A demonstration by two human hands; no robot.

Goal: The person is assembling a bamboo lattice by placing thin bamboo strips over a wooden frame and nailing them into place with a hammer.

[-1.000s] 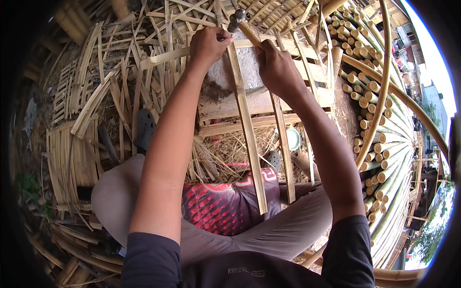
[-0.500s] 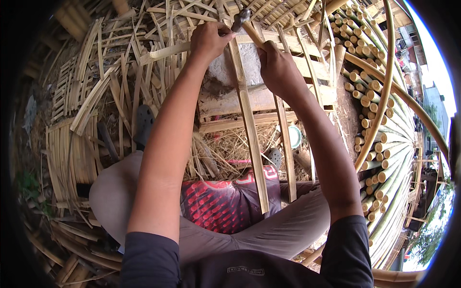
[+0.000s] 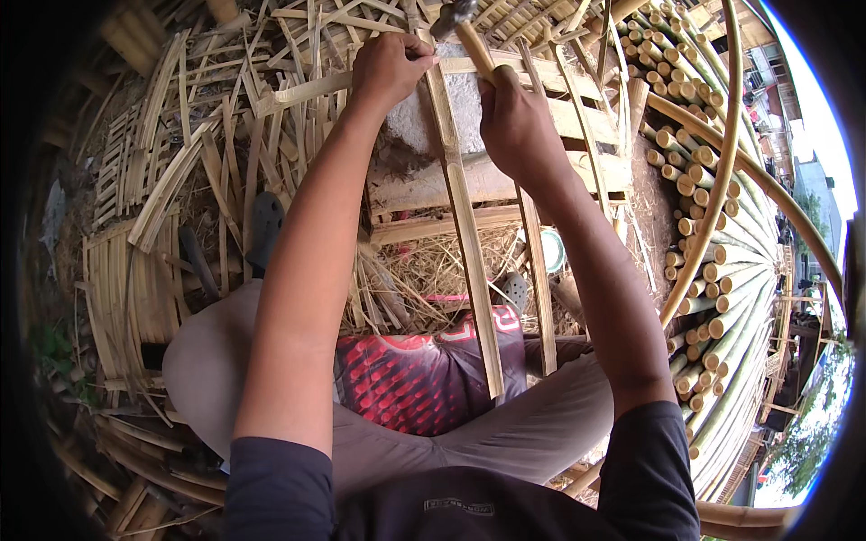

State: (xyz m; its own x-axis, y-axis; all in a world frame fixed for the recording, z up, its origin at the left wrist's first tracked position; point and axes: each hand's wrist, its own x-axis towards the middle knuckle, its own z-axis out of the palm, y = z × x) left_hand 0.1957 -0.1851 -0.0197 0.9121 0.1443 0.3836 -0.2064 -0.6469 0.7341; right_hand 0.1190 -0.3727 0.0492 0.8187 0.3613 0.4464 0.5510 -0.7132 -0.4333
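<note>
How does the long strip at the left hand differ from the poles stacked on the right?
The strip is flat and thin; the poles are round and thicker. The strip is pale tan; the poles' sides look greenish. The strip runs from the left hand toward the lap; the poles lie in a pile. Both look like bamboo.

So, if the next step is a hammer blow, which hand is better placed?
Probably the right hand: it holds the hammer. The left hand is at the far part of the bamboo strip, without a hammer, so it seems better suited to steadying.
</note>
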